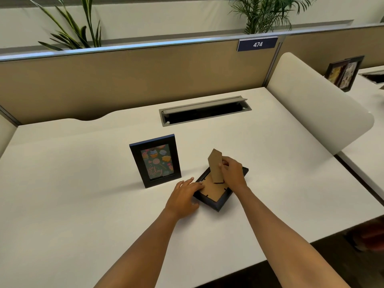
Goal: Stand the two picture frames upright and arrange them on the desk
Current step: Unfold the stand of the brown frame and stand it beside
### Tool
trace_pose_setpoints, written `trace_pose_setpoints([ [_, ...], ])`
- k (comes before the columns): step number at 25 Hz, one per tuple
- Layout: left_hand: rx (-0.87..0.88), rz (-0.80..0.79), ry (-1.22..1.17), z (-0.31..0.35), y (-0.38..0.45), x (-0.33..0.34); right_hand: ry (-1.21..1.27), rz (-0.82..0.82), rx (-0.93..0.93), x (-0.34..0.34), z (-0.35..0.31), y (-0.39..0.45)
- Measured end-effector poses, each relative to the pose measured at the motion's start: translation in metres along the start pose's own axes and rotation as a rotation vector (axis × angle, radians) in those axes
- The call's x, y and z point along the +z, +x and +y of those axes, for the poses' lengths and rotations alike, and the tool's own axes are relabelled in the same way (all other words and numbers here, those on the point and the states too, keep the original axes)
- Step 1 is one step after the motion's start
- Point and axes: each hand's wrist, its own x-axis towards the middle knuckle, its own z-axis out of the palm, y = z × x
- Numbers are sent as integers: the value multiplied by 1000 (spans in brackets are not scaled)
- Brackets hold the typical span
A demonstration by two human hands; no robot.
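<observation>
Right of the upright black cupcake-print frame (155, 161): left hand (184, 196) flat, pinning face-down black frame (216, 196) steady; right hand (231, 172) pinching brown cardboard easel leg (214, 165), swinging it out.

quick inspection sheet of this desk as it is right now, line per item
surface: white desk, bare apart from the job's things.
job's things: upright picture frame stands facing the person, birthday print showing; second frame lies face down beside it, apart, its cardboard easel leg lifted.
clutter: nothing seen.
grippers: left hand presses flat on the face-down frame's corner; right hand pinches the easel leg.
cables: nothing seen; cable hatch is open.
surroundings: tan partition with sign 474, plants behind, white side divider, more frames on the next desk.
</observation>
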Motion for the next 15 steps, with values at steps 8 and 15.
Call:
trace_pose_setpoints([
  [8,-173,301,-716,3,6,-19,205,-193,175,-18,-8,18],
  [15,-111,355,-791,18,30,-48,486,-345,368,-29,-15,25],
])
